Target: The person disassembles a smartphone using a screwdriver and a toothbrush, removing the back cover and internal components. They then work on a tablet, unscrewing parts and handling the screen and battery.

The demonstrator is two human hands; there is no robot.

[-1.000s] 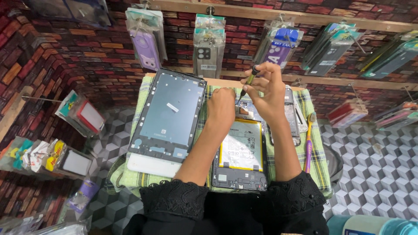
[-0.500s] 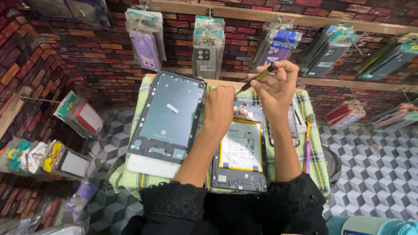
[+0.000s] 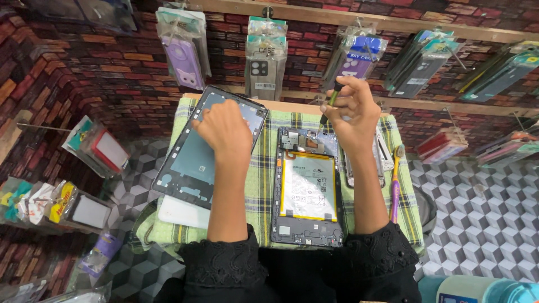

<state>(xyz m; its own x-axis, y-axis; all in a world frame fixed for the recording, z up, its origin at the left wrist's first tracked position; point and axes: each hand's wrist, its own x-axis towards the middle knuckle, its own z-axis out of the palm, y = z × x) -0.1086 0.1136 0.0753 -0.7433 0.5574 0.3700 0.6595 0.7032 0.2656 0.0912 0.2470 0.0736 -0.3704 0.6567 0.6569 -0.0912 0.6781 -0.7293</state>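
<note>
Opened tablet [image 3: 307, 188], battery exposed, lies flat on the checked cloth [image 3: 259, 185] covering the desk, between both forearms. Beyond it, left hand [image 3: 224, 130] rests with fingers curled on the detached back cover [image 3: 191, 157]. Right hand [image 3: 351, 112] hovers above the tablet's top edge, fingers pinching a green-handled screwdriver [image 3: 330, 102].

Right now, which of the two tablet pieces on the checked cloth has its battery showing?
The opened tablet body beneath the right hand, with the pale, yellow-edged battery. The back cover under the left hand shows only a bare blue-grey panel.

Red brick wall [image 3: 84, 67], wooden rails [image 3: 348, 19] hung with packaged cases [image 3: 182, 47]; grey cube-pattern floor [image 3: 477, 224].
</note>
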